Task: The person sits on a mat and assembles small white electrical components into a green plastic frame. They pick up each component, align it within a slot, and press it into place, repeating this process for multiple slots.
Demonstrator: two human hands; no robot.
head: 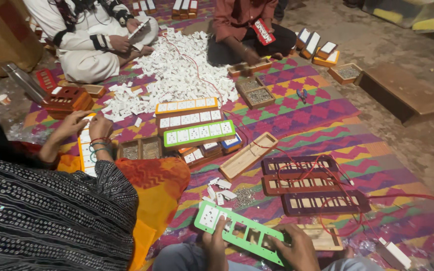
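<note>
Fingers of my left hand (pixel 216 240) curl over the near left end of a green frame (pixel 237 232), clamped on it. My right hand (pixel 297 247) grips the same frame farther right, fingers closed round its edge. I hold the green frame low and near, just above my knees. It is long, with a row of window holes. One white socket (pixel 209 216) sits in the hole at its left end; the other holes I can see have nothing in them.

Just past the frame, on the bright zigzag mat (pixel 327 108), lie a few loose white sockets (pixel 218 189) beside a small heap of screws (pixel 244 197). To the right lie three dark frames (pixel 307 185) side by side, with red wire (pixel 327 200) looping over them. A long wooden tray (pixel 248 155) lies tilted near the middle of the mat.

Farther off is a stack of filled frames (pixel 194 123), yellow, brown and green, each holding a row of white sockets. Left of the stack, a small wooden box (pixel 140 148) with two parts holds tiny grey bits. Two more boxes (pixel 254 91) far on the mat hold the same grey bits. A big pile of white parts (pixel 177 75) spreads at the far middle.

Another person's hands (pixel 84 128) on the left rest on a yellow frame (pixel 85 148). Two more people (pixel 101 35) sit at the far side.
</note>
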